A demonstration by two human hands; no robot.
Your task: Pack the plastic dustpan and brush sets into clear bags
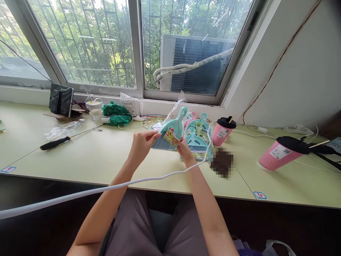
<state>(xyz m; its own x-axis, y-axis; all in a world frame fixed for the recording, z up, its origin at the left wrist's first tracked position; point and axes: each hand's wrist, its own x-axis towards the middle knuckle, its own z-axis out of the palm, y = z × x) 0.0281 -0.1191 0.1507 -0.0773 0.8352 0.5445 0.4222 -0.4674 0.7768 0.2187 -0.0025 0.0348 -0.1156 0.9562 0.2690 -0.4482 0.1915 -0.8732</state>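
Observation:
Above the table I hold a mint-green hand brush with grey bristles, tilted so its handle points up and right. A yellow printed label is on it, and clear plastic film sticks up behind. My left hand pinches the brush's left edge, fingers closed. My right hand is closed on its lower right side by the label. Just behind and right of that hand lie several similar brush-and-dustpan sets in mint, green and pink, partly overlapping.
Two pink cups, one nearer and one farther, stand on the right. A long screwdriver, clear plastic, a dark tablet and a green bag lie left. A white cable crosses before my arms. Windows rise behind.

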